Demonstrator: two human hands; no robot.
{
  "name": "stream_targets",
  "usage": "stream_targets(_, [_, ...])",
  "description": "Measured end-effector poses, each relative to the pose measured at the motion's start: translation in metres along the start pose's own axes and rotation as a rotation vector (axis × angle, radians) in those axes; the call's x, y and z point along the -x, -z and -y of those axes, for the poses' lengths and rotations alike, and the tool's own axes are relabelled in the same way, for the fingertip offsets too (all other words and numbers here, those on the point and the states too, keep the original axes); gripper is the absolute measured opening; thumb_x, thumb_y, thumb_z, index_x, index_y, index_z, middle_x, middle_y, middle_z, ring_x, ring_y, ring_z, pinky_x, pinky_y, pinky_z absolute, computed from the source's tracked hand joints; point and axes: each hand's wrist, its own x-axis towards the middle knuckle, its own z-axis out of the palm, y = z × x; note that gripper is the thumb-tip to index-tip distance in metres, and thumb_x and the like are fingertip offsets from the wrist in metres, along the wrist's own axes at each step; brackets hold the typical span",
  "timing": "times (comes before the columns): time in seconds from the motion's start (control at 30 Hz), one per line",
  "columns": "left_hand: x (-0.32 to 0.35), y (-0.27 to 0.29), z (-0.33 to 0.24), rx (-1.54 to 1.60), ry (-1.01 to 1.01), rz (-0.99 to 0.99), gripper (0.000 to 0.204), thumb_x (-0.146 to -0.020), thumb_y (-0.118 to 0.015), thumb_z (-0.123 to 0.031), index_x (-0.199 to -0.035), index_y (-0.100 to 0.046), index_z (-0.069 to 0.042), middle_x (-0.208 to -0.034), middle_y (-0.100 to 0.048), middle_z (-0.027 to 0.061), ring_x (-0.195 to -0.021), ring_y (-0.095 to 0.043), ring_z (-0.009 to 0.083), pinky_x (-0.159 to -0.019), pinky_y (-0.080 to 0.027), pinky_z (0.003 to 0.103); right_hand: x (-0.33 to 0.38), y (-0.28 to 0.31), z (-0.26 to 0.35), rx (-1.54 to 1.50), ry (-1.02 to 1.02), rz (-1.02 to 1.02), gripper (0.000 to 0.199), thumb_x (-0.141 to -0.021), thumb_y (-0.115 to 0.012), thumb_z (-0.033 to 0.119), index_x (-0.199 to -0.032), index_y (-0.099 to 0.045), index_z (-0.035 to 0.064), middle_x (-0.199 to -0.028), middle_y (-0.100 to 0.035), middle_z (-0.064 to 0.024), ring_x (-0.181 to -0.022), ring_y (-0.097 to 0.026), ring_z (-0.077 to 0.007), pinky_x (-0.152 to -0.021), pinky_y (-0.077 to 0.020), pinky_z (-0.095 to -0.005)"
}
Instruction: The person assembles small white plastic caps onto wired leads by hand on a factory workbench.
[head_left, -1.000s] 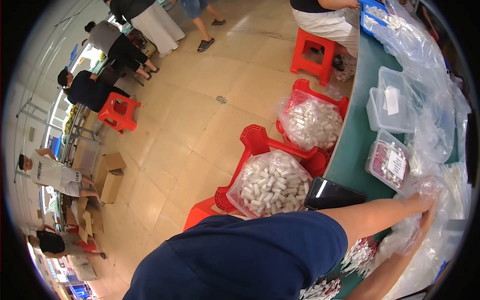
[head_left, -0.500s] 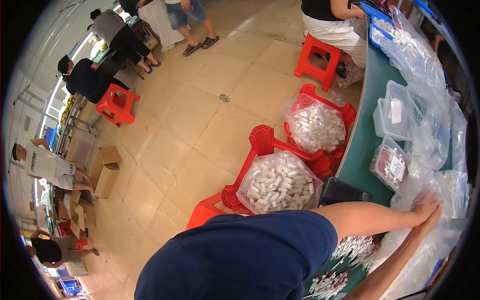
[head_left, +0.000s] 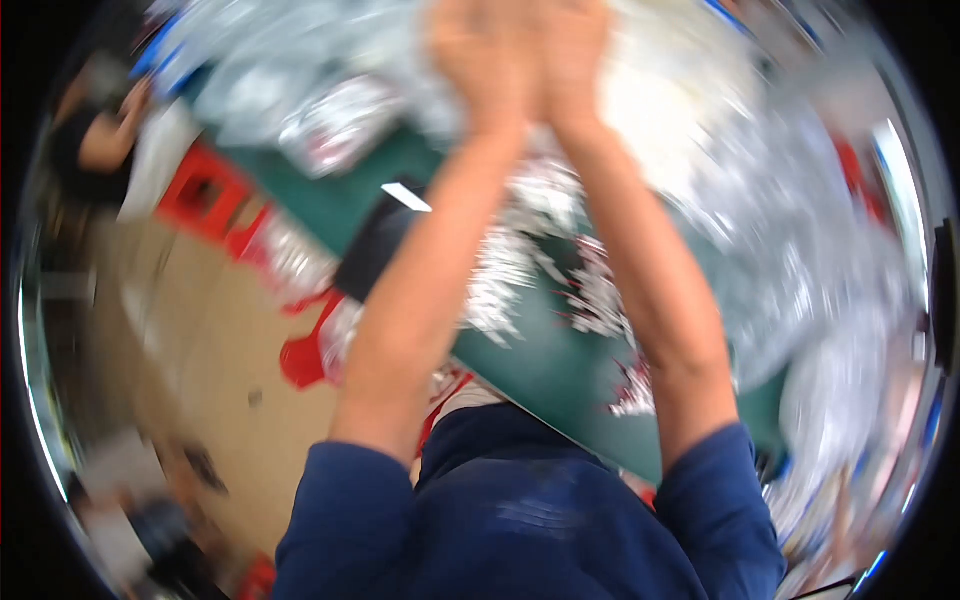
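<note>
Lying beside 2 hands (head_left: 480, 45) (head_left: 574, 40), clear plastic (head_left: 390, 45), hands close together, grip too blurred to tell.

The green tabletop (head_left: 530, 375) bears thin white-and-red pieces (head_left: 597, 300) mid-frame, a black phone (head_left: 375, 248) left of centre, and clear plastic sheeting (head_left: 770, 270) at right.

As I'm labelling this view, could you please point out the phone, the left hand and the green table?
Phone (head_left: 375, 252): head view, its dark face.
Left hand (head_left: 482, 52): head view, middle of the blurred hand.
Green table (head_left: 530, 378): head view, its bare top.
</note>
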Motion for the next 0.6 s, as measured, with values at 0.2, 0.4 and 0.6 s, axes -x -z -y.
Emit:
stream_targets(0.2, [0.051,0.004,-0.134,0.994,0.501,0.116,0.03,-0.104,-0.056,-0.029,-0.107,-0.067,-0.001,-0.099,-0.068,0.0049,-0.087,-0.064,0.0123,-0.074,-0.054,0.027,0.046,0.112,0.054,0.257,0.503,-0.461,0.022,-0.091,-0.067,0.014,-0.105,-0.069,-0.0035,-0.096,-0.07,-0.0195,-0.093,-0.069,-0.0269,-0.086,-0.0519,-0.0359])
stream_targets(0.4, [0.16,-0.02,-0.183,0.757,0.264,0.302,0.024,-0.094,-0.069,-0.015,-0.112,-0.07,0.0,-0.117,-0.06,0.0147,-0.106,-0.062,0.0241,-0.088,-0.052,0.035,0.126,0.203,0.051,-0.075,-0.198,-0.521,0.02,-0.095,-0.065,0.015,-0.103,-0.07,-0.0022,-0.095,-0.07,-0.0078,-0.087,-0.064,-0.0133,-0.079,-0.0518,-0.029])
stream_targets(0.6, [0.253,-0.032,-0.195,0.697,0.471,0.507,0.024,-0.094,-0.07,-0.019,-0.11,-0.071,-0.001,-0.121,-0.057,0.0149,-0.104,-0.062,0.0263,-0.086,-0.053,0.037,0.197,0.255,0.006,-0.007,-0.426,-0.612,0.021,-0.1,-0.059,0.016,-0.106,-0.07,-0.0009,-0.097,-0.071,-0.006,-0.089,-0.062,-0.0119,-0.079,-0.0512,-0.0284])
